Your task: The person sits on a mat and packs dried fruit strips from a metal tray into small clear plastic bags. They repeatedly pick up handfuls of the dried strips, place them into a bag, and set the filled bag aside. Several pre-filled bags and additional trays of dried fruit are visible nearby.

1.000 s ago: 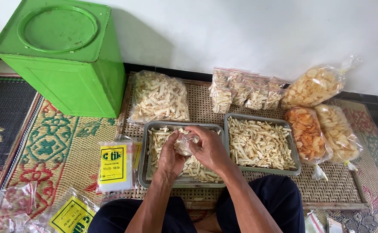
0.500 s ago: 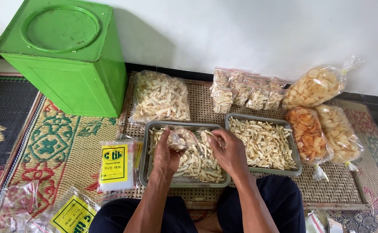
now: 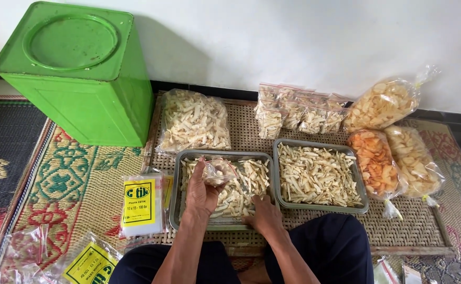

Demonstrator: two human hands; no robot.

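Hands over near metal tray point(image 3: 177, 185) w/ pale snack sticks: right hand point(image 3: 264, 216) digs in, fingers buried, can't tell grip; left hand point(image 3: 201, 190) pinches small clear bag point(image 3: 218, 171), part-filled, above it. Second tray point(image 3: 366, 193) beside, full. Sealed bags point(image 3: 299, 111) and green tin point(image 3: 78, 73) by wall.

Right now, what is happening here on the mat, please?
A person sits at a woven mat. The left hand holds a small clear plastic bag of pale stick-shaped crackers above the left grey metal tray. The right hand rests low in that tray's crackers. A second grey metal tray beside it is full. Filled clear bags and a square green tin stand behind.
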